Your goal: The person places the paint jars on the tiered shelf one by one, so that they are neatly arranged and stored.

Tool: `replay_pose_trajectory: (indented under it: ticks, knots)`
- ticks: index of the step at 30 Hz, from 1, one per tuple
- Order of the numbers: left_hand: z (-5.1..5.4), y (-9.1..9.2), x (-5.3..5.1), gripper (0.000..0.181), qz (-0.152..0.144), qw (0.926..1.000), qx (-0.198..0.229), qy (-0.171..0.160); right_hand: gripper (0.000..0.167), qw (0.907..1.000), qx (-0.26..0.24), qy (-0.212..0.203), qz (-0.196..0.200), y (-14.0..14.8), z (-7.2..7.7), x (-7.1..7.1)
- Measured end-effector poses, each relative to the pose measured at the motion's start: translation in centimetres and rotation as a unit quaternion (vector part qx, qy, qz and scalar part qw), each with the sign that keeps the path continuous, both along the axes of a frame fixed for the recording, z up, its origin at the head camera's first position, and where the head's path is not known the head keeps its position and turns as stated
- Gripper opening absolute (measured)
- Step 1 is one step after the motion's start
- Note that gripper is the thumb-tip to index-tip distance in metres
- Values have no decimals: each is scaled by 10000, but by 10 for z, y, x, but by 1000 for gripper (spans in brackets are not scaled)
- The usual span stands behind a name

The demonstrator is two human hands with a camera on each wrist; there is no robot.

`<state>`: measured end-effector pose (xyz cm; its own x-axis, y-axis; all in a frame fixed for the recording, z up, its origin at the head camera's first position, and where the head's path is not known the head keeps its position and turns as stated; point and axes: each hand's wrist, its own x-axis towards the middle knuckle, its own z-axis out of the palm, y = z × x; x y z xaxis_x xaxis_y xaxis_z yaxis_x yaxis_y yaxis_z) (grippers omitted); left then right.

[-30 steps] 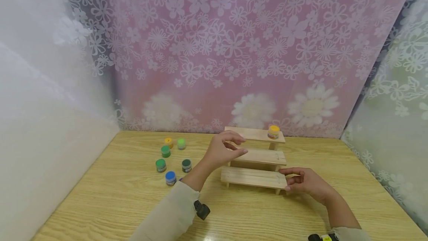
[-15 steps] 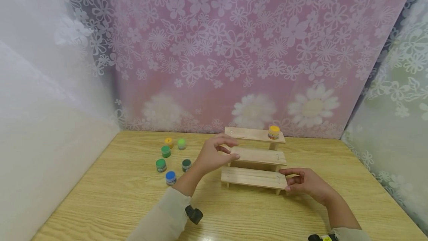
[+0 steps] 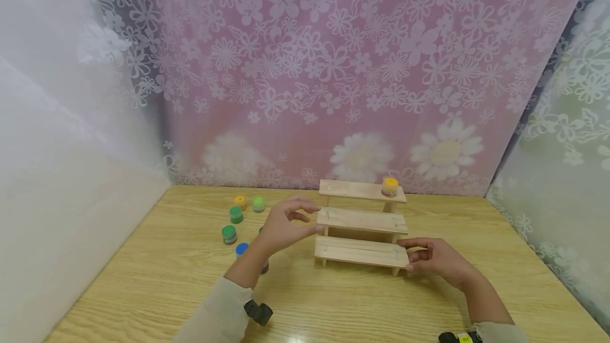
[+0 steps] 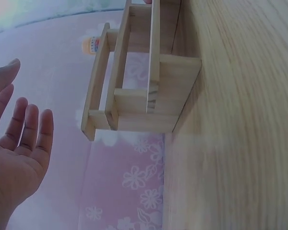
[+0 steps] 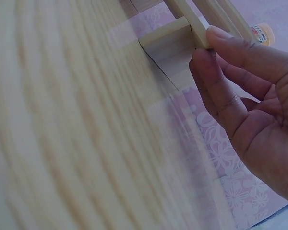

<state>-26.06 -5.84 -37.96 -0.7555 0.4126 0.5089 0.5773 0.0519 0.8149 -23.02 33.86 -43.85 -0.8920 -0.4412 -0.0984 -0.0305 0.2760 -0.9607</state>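
Note:
A three-step wooden display stand (image 3: pixel 362 219) stands on the table. My right hand (image 3: pixel 440 264) pinches the right end of its lowest step; in the right wrist view the thumb (image 5: pixel 230 40) lies on the board's corner, with fingertips against its edge. My left hand (image 3: pixel 286 229) hovers just left of the stand, fingers loosely bent and holding nothing. The left wrist view has this hand (image 4: pixel 19 163) apart from the boards. On the top step, toward the right, sits a small paint pot with a yellow-orange lid (image 3: pixel 389 187).
Several more paint pots stand left of the stand, including an orange one (image 3: pixel 240 202), a light green one (image 3: pixel 259 205), a green one (image 3: pixel 229 235) and a blue one (image 3: pixel 242 250). My left arm partly hides some. A flowered curtain (image 3: pixel 305 68) hangs behind the table (image 3: pixel 143 258).
My left hand has moved left, away from over the steps, uncovering the stand's left end and covering some pots. The right hand keeps its place on the lowest step.

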Motion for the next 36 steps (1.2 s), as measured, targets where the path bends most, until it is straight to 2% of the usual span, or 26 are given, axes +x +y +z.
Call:
replay_pose_trajectory:
  ticks: [7, 15, 22, 28, 36]
  knots:
    - [-10, -20, 2, 32, 185, 9997, 75, -149, 62, 10000, 53, 40, -14, -1, -1, -1]
    - [-18, -48, 3, 30, 414, 9986, -62, -337, 62, 9999, 127, 49, -16, 0, 1, 2]
    - [-14, -77, 4, 28, 512, 9979, 122, -387, 60, 10000, 77, 29, -8, 0, 1, 0]
    - [-14, -100, 1, 28, 800, 9961, 81, -360, 59, 10000, 52, 15, 20, 0, 1, 0]
    - [-16, -129, 4, 27, 1295, 9901, 196, -511, 60, 10000, 36, -45, 37, 0, 1, 0]
